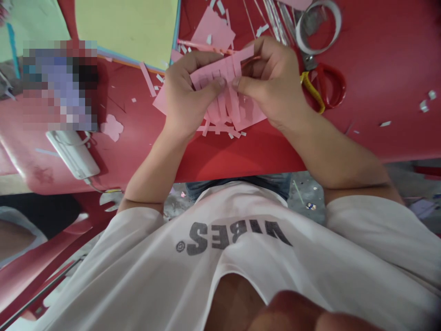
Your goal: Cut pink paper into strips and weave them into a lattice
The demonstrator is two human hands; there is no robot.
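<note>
My left hand (188, 94) and my right hand (270, 82) both pinch a pink paper weaving (223, 87) of cut slits and strips, thumbs meeting near its middle. Loose pink strips (220, 128) hang from its lower edge, partly over a larger pink sheet (250, 117). Just past my right hand lie scissors with red and yellow handles (322, 87), their blades hidden. A thin pink stick (203, 47) passes behind my fingers.
The red table (241, 158) is scattered with paper scraps. A tape roll (319, 27), a pale green paper stack (127, 32), a pink sheet (213, 32), a pink flower cutout (112, 128) and a white adapter (72, 154) lie on it. A pixelated patch (60, 85) hides something at left.
</note>
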